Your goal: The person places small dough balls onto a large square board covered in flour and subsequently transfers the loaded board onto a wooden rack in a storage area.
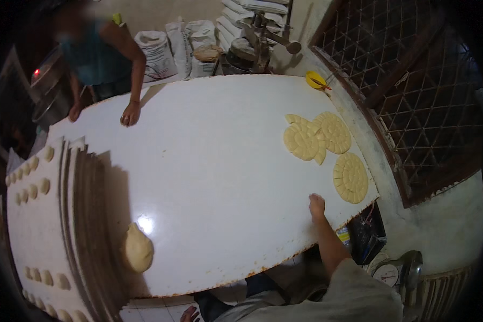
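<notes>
Three scored dough discs (350,177) sit at the surface's (214,161) right end. Our right hand (316,205) rests flat beside the nearest, fingers released, holding nothing; left hand unseen. We judge pickup comes next: reach right.

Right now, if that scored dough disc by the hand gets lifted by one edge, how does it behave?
The scored dough disc lies thin and flat on the white table, so it would likely droop. Its cut grid suggests it may tear into pieces. The right hand rests beside it, apart; pushed, it probably drags rather than slides.
</notes>
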### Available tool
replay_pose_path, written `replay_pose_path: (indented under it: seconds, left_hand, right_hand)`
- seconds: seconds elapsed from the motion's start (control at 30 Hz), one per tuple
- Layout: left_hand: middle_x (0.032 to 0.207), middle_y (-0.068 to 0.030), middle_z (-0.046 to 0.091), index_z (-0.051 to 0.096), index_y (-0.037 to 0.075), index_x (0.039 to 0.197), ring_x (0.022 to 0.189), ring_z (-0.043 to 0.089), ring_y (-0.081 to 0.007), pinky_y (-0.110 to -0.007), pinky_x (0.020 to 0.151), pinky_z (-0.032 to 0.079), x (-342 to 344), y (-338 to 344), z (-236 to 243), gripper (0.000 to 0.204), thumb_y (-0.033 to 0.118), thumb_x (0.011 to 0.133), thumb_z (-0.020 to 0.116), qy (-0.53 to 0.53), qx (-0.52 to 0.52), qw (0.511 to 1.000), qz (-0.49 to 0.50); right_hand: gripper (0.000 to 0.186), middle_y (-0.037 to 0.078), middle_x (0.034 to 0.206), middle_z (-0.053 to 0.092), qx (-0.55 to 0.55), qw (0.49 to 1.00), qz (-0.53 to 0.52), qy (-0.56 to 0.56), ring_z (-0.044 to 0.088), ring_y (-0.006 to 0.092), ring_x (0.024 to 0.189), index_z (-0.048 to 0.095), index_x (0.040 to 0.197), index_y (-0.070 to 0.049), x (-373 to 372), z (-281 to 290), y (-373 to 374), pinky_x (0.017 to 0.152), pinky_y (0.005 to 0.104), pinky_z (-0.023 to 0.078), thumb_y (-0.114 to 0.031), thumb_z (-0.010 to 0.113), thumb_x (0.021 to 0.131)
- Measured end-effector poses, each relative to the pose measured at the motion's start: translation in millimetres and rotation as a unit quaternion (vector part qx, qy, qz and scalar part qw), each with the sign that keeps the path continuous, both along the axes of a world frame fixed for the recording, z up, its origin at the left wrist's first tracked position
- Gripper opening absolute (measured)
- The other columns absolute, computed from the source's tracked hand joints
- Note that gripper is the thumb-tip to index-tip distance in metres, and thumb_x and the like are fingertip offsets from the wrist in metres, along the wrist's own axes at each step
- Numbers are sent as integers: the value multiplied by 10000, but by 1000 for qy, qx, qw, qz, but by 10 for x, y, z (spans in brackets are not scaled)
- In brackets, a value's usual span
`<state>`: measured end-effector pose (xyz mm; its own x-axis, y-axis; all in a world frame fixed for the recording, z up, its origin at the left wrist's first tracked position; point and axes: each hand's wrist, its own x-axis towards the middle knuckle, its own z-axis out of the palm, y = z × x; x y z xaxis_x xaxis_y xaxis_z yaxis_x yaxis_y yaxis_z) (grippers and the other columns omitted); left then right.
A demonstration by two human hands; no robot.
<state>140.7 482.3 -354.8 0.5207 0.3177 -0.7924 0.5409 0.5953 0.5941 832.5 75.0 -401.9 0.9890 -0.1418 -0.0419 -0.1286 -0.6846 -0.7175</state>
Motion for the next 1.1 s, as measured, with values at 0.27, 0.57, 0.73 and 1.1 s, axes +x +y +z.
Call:
replay_pose_path:
  seconds: [0.27,0.57,0.73,1.1]
  left_hand:
    - [1374,-68,664,598,85,1433,1235,646,-242,-435,1003,530,828,-933,266,460,378,1079,575,185,49,981,16]
    - [1349,-97,684,568,133,1503,1232,629,-208,-399,1067,496,3505,-1223,1006,523,393,1055,638,-21,27,938,-344]
    - [1210,-114,694,676,-34,1183,1048,655,-177,-401,894,548,4374,-1024,609,328,213,980,751,-117,73,990,25]
    - [1372,-154,651,729,63,1236,1356,535,-373,-466,1173,406,3921,-194,255,391,225,884,785,-268,581,701,-315]
  right_hand:
    - [598,296,1181,680,-156,981,-109,-28,616,482,1111,683,1157,83,2473,219,1515,1010,544,477,-477,501,1047]
    - [325,184,1107,647,167,982,10,86,652,266,1036,596,1137,31,610,484,1123,898,429,527,-178,744,938]
    - [582,173,1244,658,318,818,380,291,646,268,1177,555,1359,-69,-1488,1227,1714,960,405,528,-202,850,875]
    - [433,131,1529,551,-73,835,537,-98,441,371,1464,596,1419,-45,-1500,956,1835,1211,547,333,-232,610,1029]
